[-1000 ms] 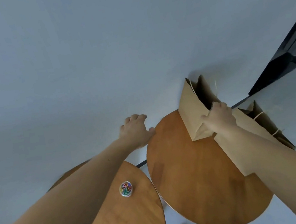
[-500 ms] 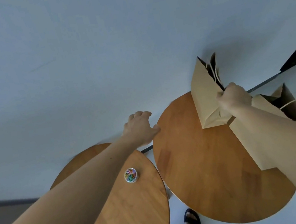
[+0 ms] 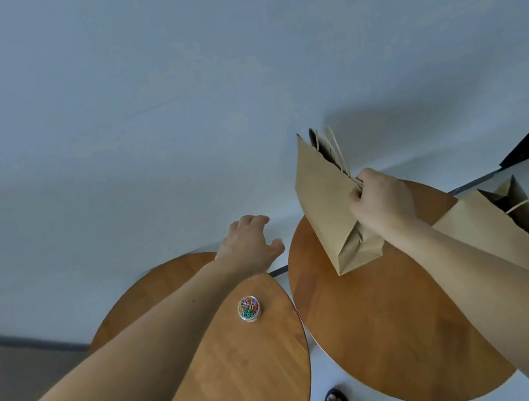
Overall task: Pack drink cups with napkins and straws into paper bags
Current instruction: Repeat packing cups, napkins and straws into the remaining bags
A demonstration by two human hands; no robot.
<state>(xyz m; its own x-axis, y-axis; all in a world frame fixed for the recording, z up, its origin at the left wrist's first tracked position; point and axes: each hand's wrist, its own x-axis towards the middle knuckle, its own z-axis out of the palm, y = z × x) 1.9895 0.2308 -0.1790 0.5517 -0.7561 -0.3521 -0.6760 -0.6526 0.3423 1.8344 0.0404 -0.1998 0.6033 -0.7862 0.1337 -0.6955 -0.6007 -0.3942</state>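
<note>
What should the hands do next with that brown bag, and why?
Probably stand the brown paper bag upright on the round wooden table under it. The right hand grips it tilted, with its mouth barely open, and the left hand is open, holding nothing, free to spread it.

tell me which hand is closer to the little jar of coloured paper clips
Left. The left hand is just beyond the jar, above the left table at its far edge, holding nothing. The right hand is across over the right table, gripping a paper bag.
</note>
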